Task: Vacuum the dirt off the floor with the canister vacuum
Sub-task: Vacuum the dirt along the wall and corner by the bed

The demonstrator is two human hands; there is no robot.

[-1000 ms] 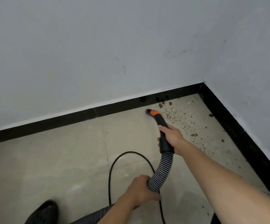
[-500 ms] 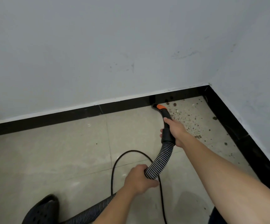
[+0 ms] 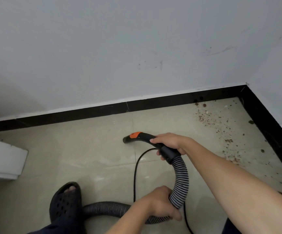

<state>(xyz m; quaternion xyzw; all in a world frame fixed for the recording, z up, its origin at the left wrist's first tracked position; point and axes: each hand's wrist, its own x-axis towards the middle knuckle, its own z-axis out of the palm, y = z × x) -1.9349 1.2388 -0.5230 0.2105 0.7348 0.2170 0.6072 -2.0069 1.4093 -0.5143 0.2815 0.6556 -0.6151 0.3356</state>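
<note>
The grey wall (image 3: 120,48) met the tiled floor (image 3: 86,157) along a black skirting (image 3: 170,100), forming a corner at the right. The ribbed hose (image 3: 180,179) curved up from beside a dark slipper (image 3: 66,200), the canister itself out of view. A thin black cord (image 3: 135,174) arced across the tile beside the hose. The left hand (image 3: 157,205) was wrapped round the hose low down, probably to feed slack and keep it from dragging; the right hand (image 3: 170,142) gripped the black handle (image 3: 168,153) behind the orange-marked nozzle (image 3: 136,136) to steer it. The nozzle mouth pointed left over bare tile, well apart from the dirt (image 3: 221,127), which lay scattered in the corner, not yet picked up
</note>
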